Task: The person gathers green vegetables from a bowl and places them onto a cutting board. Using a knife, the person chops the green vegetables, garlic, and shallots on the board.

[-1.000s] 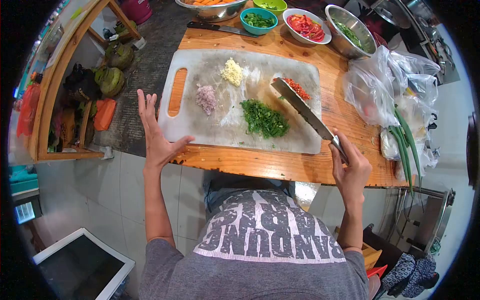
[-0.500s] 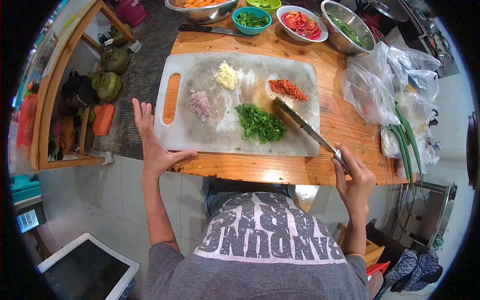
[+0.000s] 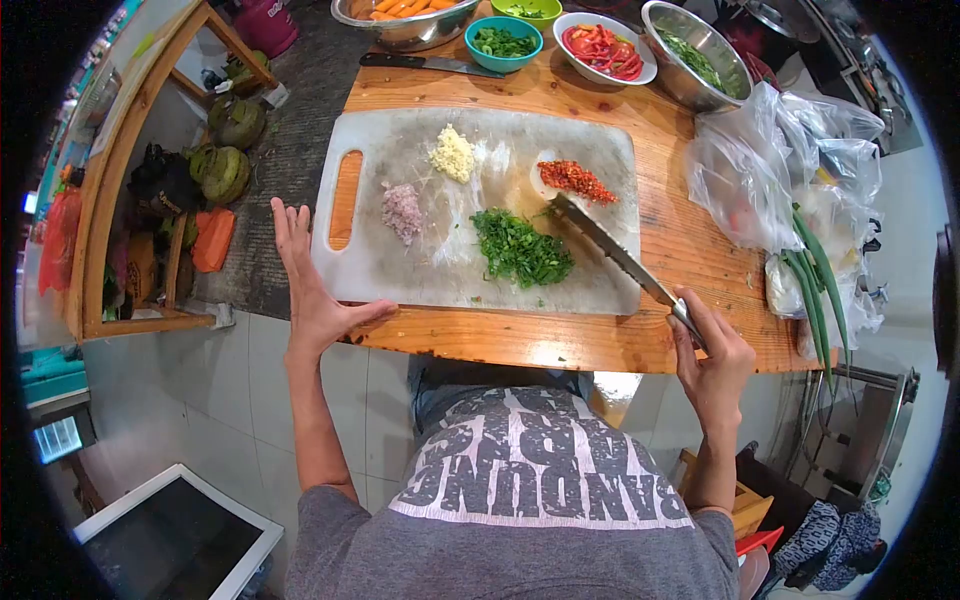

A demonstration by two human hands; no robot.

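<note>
My right hand point(image 3: 712, 352) is closed round the handle of a knife point(image 3: 615, 250), whose blade slants over the right part of a white cutting board point(image 3: 380, 280). The blade tip is between the chopped greens point(image 3: 522, 248) and the minced red chili point(image 3: 575, 182). Minced garlic point(image 3: 452, 154) and chopped shallot point(image 3: 403, 212) form two more piles farther left. My left hand point(image 3: 322, 305) is spread at the board's lower left corner, thumb along its near edge, holding nothing.
Behind the board lie a second knife point(image 3: 430, 64), a teal bowl point(image 3: 503, 44), a white bowl of sliced red pieces point(image 3: 604, 48) and metal bowls point(image 3: 697, 55). Plastic bags point(image 3: 745, 165) and long green onions point(image 3: 815, 290) are at the right edge of the wooden table point(image 3: 670, 240).
The view has shifted very slightly. Both hands, the knife and the piles keep nearly the same places relative to the board.
</note>
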